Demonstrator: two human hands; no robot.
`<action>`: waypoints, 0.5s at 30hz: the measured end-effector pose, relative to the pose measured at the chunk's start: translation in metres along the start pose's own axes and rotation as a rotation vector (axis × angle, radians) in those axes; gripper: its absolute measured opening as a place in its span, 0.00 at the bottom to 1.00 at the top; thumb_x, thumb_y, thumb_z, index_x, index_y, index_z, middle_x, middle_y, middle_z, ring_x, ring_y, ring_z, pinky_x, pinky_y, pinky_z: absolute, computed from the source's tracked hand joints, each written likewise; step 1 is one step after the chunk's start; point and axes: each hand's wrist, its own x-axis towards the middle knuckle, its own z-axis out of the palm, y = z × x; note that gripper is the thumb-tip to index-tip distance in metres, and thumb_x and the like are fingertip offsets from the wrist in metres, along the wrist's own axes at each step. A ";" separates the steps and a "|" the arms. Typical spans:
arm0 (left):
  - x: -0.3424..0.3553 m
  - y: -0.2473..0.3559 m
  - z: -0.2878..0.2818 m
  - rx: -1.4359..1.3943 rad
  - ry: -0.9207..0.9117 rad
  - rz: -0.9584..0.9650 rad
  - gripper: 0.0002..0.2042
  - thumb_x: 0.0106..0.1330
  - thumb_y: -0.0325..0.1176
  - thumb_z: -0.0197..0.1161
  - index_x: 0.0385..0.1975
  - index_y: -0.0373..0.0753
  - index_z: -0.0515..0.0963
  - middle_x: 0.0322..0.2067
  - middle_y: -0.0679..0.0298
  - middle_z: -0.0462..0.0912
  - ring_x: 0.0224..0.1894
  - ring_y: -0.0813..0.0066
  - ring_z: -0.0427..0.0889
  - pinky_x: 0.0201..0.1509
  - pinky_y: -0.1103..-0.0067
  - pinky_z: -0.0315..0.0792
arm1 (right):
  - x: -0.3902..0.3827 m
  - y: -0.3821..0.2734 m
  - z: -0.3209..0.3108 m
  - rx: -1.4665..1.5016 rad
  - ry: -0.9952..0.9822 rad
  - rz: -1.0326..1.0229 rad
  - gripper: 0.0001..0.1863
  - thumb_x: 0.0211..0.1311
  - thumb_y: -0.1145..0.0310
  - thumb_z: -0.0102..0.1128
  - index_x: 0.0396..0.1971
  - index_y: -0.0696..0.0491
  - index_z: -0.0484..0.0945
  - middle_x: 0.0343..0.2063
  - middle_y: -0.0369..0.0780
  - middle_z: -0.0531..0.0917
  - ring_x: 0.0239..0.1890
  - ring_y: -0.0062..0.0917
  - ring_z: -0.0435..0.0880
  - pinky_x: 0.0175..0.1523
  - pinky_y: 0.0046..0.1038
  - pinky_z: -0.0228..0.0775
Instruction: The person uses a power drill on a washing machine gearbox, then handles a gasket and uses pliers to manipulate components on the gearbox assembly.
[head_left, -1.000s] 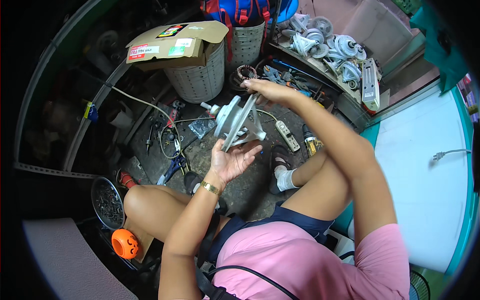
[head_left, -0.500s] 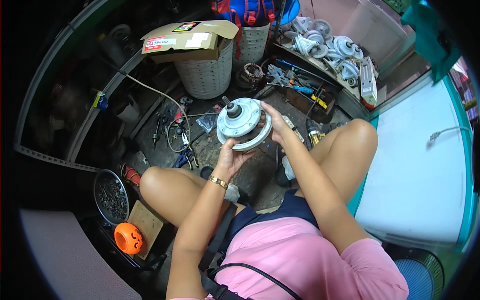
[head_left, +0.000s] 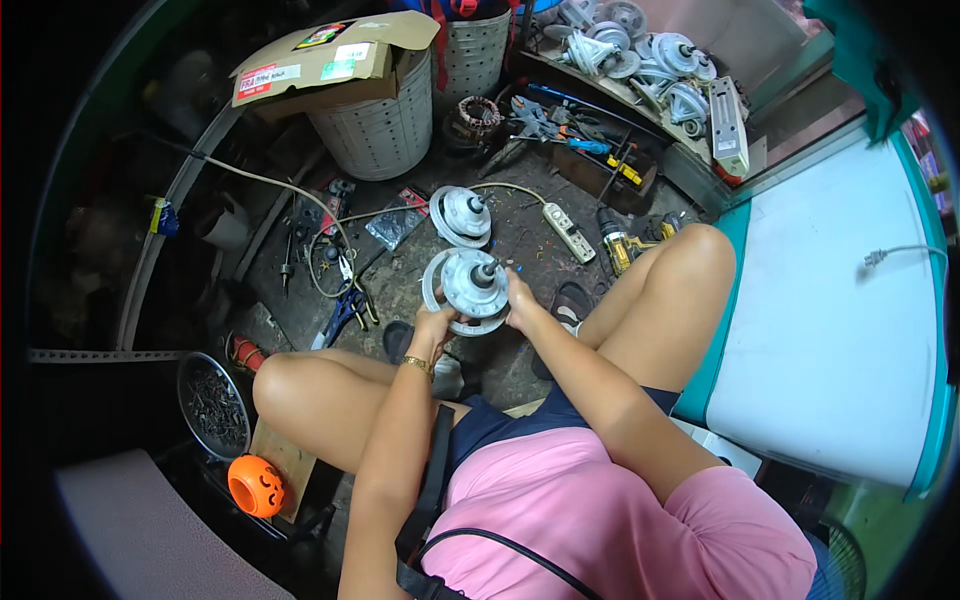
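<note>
Between my knees I hold a round grey metal gearbox (head_left: 474, 286), with a wide flange ring and a short dark-collared shaft pointing up and to the right. My left hand (head_left: 436, 328) is closed on the ring's lower left edge, fingers partly under it. My right hand (head_left: 519, 302) grips the right edge. A similar gearbox (head_left: 462, 216) sits on the floor just beyond, its shaft also tilted right. The undersides of both parts are hidden.
Right of the parts lie a white power strip (head_left: 569, 232) and a yellow-black drill (head_left: 620, 247). Blue-handled pliers (head_left: 345, 306) and a cable are at left. Farther back stand perforated buckets (head_left: 378, 130), a tool tray (head_left: 600, 185) and a shelf of similar parts.
The held gearbox has come nearer to my body, and its shaft now leans right instead of left. The second gearbox beyond it has come into sight. My view has shifted somewhat.
</note>
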 end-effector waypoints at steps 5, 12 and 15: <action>0.042 -0.014 0.033 0.051 0.061 -0.076 0.28 0.61 0.12 0.56 0.63 0.37 0.69 0.45 0.55 0.84 0.36 0.61 0.87 0.36 0.68 0.84 | 0.050 -0.017 -0.047 -0.100 -0.027 0.041 0.34 0.77 0.38 0.38 0.68 0.48 0.70 0.63 0.46 0.79 0.67 0.46 0.75 0.62 0.64 0.66; 0.059 -0.029 0.003 0.158 0.189 -0.280 0.24 0.67 0.30 0.63 0.63 0.50 0.71 0.43 0.68 0.84 0.43 0.70 0.85 0.45 0.64 0.82 | 0.071 -0.021 -0.042 -0.503 0.078 -0.055 0.29 0.72 0.48 0.57 0.55 0.61 0.78 0.49 0.48 0.84 0.48 0.34 0.84 0.37 0.39 0.80; 0.062 -0.027 -0.030 0.136 0.288 -0.348 0.20 0.68 0.34 0.66 0.57 0.41 0.72 0.38 0.62 0.85 0.36 0.66 0.86 0.39 0.65 0.85 | 0.074 -0.029 -0.008 -0.614 0.079 -0.105 0.31 0.69 0.46 0.60 0.53 0.62 0.78 0.46 0.46 0.85 0.42 0.32 0.85 0.31 0.33 0.77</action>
